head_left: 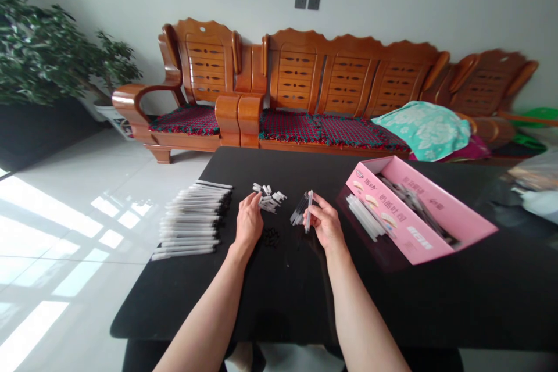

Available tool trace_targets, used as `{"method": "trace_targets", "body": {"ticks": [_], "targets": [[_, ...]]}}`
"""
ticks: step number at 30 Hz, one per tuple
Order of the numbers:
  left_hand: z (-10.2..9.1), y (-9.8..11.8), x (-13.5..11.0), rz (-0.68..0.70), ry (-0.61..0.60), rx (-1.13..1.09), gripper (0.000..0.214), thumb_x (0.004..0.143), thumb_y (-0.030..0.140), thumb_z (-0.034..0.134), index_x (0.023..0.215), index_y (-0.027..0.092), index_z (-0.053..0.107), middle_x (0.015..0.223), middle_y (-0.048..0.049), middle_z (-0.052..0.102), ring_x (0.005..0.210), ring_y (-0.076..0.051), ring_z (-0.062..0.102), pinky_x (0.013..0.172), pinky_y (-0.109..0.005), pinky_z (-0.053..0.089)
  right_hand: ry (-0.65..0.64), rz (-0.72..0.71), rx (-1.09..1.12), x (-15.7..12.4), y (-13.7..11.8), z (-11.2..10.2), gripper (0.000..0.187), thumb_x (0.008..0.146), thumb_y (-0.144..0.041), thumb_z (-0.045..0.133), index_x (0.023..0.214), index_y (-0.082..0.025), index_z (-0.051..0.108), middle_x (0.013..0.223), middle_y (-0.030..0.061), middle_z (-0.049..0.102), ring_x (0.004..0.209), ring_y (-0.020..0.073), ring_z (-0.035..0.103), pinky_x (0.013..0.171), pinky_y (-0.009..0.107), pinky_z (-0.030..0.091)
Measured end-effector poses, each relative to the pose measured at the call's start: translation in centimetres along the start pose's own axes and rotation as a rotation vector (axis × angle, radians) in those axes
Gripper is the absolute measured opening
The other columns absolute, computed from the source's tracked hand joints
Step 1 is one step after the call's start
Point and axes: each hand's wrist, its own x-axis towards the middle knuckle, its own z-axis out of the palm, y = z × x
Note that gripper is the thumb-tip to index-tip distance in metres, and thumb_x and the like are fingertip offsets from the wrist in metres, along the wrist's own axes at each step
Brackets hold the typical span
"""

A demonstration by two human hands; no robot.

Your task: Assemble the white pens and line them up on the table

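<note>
My right hand (325,224) is closed around a whitish pen barrel (309,212), held upright between thumb and fingers. Just left of it lies a small bundle of thin dark-tipped refills (299,209). My left hand (249,222) is at the edge of a loose pile of short white pieces like pen caps (271,202). Its fingers are bent together; whatever they pinch is hidden. Small black pieces (271,237) lie to the right of that wrist. Further left, a long row of white pens with black ends (189,221) lies side by side.
A pink box (392,226) holding many greyish sticks stands on the black table (279,290) at the right. White tubes (365,218) lie against its near side. Plastic bags (538,186) rest at the far right. A wooden sofa (296,78) is behind the table.
</note>
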Motion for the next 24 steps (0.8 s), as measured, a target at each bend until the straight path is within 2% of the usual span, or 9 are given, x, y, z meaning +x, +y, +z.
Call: {"method": "trace_targets", "body": {"ticks": [3, 6, 8, 11, 15, 17, 20, 22, 24], "targets": [[-0.8, -1.1, 0.6, -0.125, 0.030, -0.025, 0.041, 0.087, 0.008, 0.041, 0.116, 0.016, 0.069, 0.117, -0.0118, 0.066, 0.107, -0.026, 0.061, 0.095, -0.038, 0.049, -0.028, -0.017, 0.019, -0.1, -0.1, -0.2, 0.063, 0.076, -0.025, 0.074, 0.135, -0.023, 0.052, 0.062, -0.0032, 0.069, 0.046, 0.0145, 0.063, 0.041, 0.023, 0.050], [-1.3, -1.7, 0.9, -0.108, -0.034, -0.027, 0.029, 0.088, 0.016, 0.050, 0.107, 0.017, 0.072, 0.109, -0.0105, 0.068, 0.101, -0.026, 0.062, 0.092, -0.036, 0.049, -0.062, -0.005, 0.041, 0.0, 0.0, -0.4, 0.034, 0.078, -0.025, 0.072, 0.111, -0.017, 0.068, 0.062, -0.0001, 0.069, 0.048, 0.0140, 0.063, 0.041, 0.022, 0.050], [-1.4, -1.7, 0.8, -0.073, -0.071, -0.013, 0.024, 0.085, 0.021, 0.058, 0.103, 0.016, 0.073, 0.107, -0.0108, 0.068, 0.099, -0.026, 0.062, 0.090, -0.035, 0.049, -0.066, -0.002, 0.068, 0.0, 0.1, -0.5, 0.021, 0.079, -0.026, 0.071, 0.097, -0.015, 0.071, 0.064, 0.0027, 0.070, 0.050, 0.0151, 0.065, 0.042, 0.023, 0.052], [-1.7, -1.5, 0.8, -0.089, -0.095, -0.027, 0.019, 0.080, 0.023, 0.065, 0.097, 0.016, 0.072, 0.098, -0.0088, 0.068, 0.086, -0.022, 0.063, 0.080, -0.032, 0.049, -0.061, -0.012, 0.139, 0.2, 0.2, -0.7, 0.020, 0.078, -0.025, 0.070, 0.095, -0.013, 0.072, 0.070, 0.0064, 0.074, 0.058, 0.0180, 0.070, 0.049, 0.026, 0.057], [-2.3, -1.2, 0.9, -0.237, -0.102, -0.152, 0.014, 0.072, 0.022, 0.073, 0.084, 0.019, 0.069, 0.076, -0.0017, 0.067, 0.068, -0.016, 0.061, 0.069, -0.027, 0.046, -0.043, -0.044, 0.218, 0.4, 0.2, -1.0, 0.025, 0.073, -0.016, 0.073, 0.097, -0.014, 0.072, 0.077, 0.0059, 0.076, 0.067, 0.0170, 0.073, 0.059, 0.024, 0.061], [-2.5, -1.0, 1.0, -0.321, -0.086, -0.308, 0.012, 0.069, 0.024, 0.075, 0.078, 0.019, 0.067, 0.068, 0.0001, 0.066, 0.064, -0.015, 0.061, 0.066, -0.026, 0.046, -0.040, -0.053, 0.229, 0.4, 0.2, -1.1, 0.025, 0.075, -0.017, 0.073, 0.099, -0.015, 0.071, 0.077, 0.0051, 0.077, 0.067, 0.0163, 0.073, 0.059, 0.024, 0.061], [-2.3, -0.5, 0.8, -0.426, -0.052, -0.746, 0.022, 0.067, 0.033, 0.077, 0.080, 0.017, 0.068, 0.067, 0.0000, 0.066, 0.062, -0.015, 0.062, 0.060, -0.025, 0.048, -0.042, -0.063, 0.217, 0.5, 0.2, -1.0, 0.020, 0.081, -0.026, 0.070, 0.099, -0.016, 0.070, 0.072, 0.0041, 0.076, 0.059, 0.0163, 0.071, 0.051, 0.025, 0.059], [-1.9, 0.1, 0.6, -0.480, -0.077, -1.055, 0.033, 0.065, 0.038, 0.079, 0.088, 0.015, 0.070, 0.072, -0.0016, 0.068, 0.064, -0.014, 0.064, 0.061, -0.025, 0.051, -0.034, -0.073, 0.190, 0.5, 0.2, -0.9, 0.019, 0.083, -0.030, 0.069, 0.094, -0.016, 0.071, 0.065, 0.0020, 0.073, 0.048, 0.0147, 0.067, 0.041, 0.023, 0.055], [-1.4, 0.9, 0.3, -0.517, -0.138, -1.247, 0.039, 0.063, 0.038, 0.083, 0.091, 0.012, 0.071, 0.077, -0.0041, 0.070, 0.067, -0.014, 0.065, 0.065, -0.025, 0.053, -0.011, -0.083, 0.157, 0.4, 0.2, -0.6, 0.019, 0.083, -0.032, 0.069, 0.089, -0.015, 0.072, 0.058, 0.0001, 0.069, 0.041, 0.0121, 0.061, 0.035, 0.021, 0.049]]}}
